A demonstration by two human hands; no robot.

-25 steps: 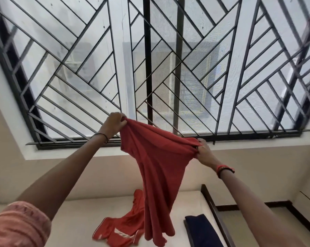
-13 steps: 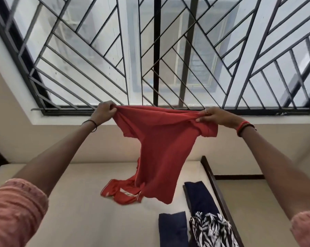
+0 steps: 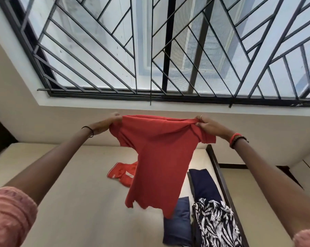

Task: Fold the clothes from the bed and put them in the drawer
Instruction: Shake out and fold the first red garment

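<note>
A red T-shirt point(image 3: 157, 166) hangs in the air above the bed point(image 3: 65, 202), stretched across its shoulders. My left hand point(image 3: 109, 123) grips its left shoulder and my right hand point(image 3: 208, 126) pinches its right shoulder, with the sleeve drooping below. Behind the shirt, a second red garment point(image 3: 123, 173) with white trim lies crumpled on the beige mattress. Near the bed's right edge lie a dark blue garment point(image 3: 204, 184), a folded blue one point(image 3: 179, 221) and a black-and-white leaf-print piece point(image 3: 216, 223). No drawer is in view.
A dark wooden bed rail point(image 3: 220, 173) runs along the mattress's right side, with beige floor beyond it. A large window with a black metal grille point(image 3: 168, 50) fills the wall behind the bed.
Both hands have come down and spread wider, so the shirt now hangs flatter and lower. The view has tipped down, showing more of the bed and the garments on its right.
</note>
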